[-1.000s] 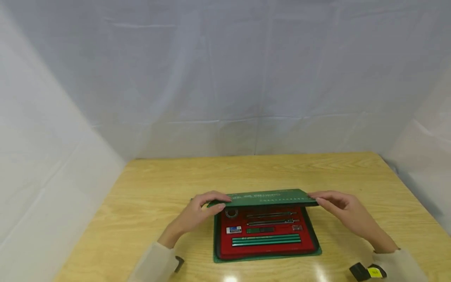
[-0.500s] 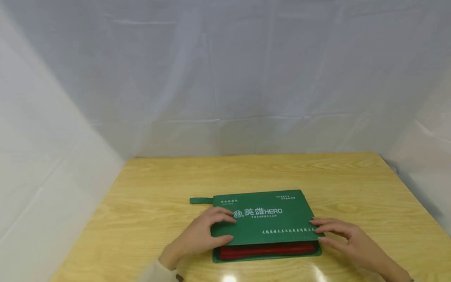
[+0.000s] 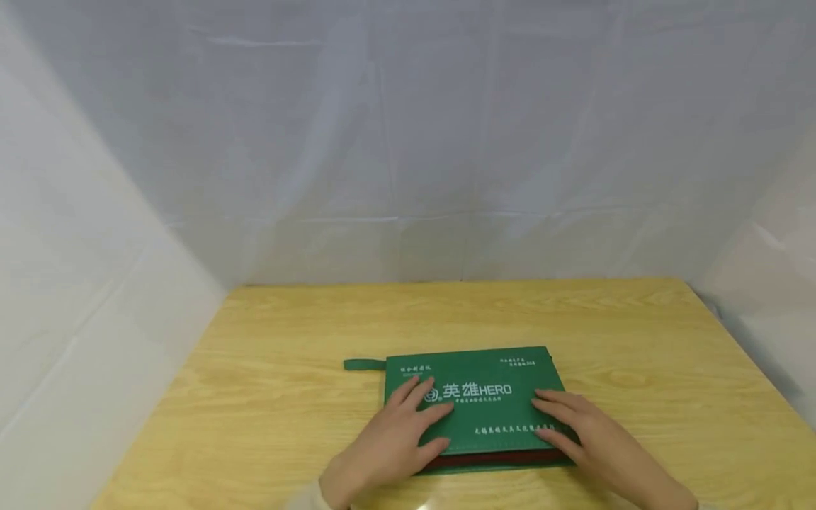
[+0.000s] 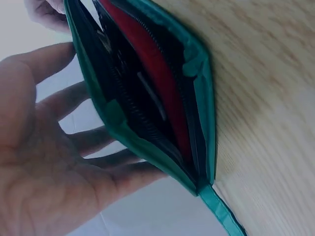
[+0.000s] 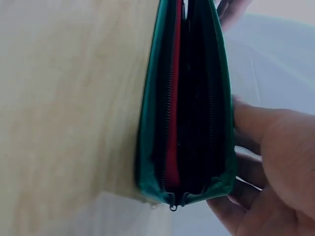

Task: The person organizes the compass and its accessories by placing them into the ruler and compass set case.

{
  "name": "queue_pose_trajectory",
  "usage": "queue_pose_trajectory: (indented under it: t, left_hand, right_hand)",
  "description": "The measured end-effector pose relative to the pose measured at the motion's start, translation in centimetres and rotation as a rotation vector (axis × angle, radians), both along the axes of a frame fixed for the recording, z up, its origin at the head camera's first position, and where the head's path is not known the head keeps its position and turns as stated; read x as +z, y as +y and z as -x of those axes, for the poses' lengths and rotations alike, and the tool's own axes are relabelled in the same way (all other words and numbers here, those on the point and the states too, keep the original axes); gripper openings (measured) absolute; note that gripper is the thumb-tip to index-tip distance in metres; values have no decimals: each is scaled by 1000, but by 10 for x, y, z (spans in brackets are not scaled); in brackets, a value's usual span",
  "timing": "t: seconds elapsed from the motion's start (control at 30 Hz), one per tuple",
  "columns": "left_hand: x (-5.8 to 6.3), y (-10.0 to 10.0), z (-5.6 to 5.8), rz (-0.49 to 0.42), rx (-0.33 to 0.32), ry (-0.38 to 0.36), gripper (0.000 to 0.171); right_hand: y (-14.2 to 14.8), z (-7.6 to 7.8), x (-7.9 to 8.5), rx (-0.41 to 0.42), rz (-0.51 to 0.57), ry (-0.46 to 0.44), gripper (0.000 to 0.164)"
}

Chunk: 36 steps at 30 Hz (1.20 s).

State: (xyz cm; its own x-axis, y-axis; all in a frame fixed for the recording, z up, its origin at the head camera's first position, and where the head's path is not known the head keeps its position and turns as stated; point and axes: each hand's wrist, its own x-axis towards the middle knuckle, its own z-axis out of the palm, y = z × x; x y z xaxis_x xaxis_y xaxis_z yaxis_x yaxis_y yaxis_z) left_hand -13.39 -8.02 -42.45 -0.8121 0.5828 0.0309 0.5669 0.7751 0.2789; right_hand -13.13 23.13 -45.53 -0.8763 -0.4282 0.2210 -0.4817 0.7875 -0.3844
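A green zip case [image 3: 487, 414] marked HERO lies on the table with its lid folded over. My left hand [image 3: 398, 439] rests spread fingers on the lid's left part, and my right hand [image 3: 593, 435] touches its right part. Along the near side a gap remains between lid and base. Through that gap the left wrist view shows the red inner tray [image 4: 165, 83] and open zip teeth. The zip pull [image 5: 173, 208] hangs at a corner in the right wrist view. The lid hides most of the contents.
A green loop strap [image 3: 365, 364] sticks out from the case's far left corner. The wooden table [image 3: 287, 333] reaches back to a pale cloth wall [image 3: 408, 142], with more pale sheeting at both sides.
The raised lid has come down towards me over the pencils, eraser and other drawing tools. Both hands have moved from gripping its edge to resting on top of it.
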Motion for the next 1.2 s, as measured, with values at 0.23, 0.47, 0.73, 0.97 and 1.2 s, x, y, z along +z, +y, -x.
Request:
queue_pose_trajectory:
  t: [0.23, 0.47, 0.73, 0.97, 1.2]
  left_hand:
    - [-8, 8, -4, 82, 40, 30, 56]
    - [-13, 13, -6, 122, 34, 108, 56]
    - [-13, 9, 13, 88, 23, 98, 57]
    - [-12, 1, 35, 46, 15, 36, 57]
    - [-7, 3, 60, 63, 13, 2, 55]
  right_hand:
    - [-7, -7, -4, -49, -16, -86, 66]
    - [-11, -10, -5, -53, -50, -103, 63]
    - [-17, 8, -1, -34, -52, -111, 62]
    - [-24, 30, -1, -45, -27, -144, 64]
    - [-26, 49, -2, -44, 3, -142, 62]
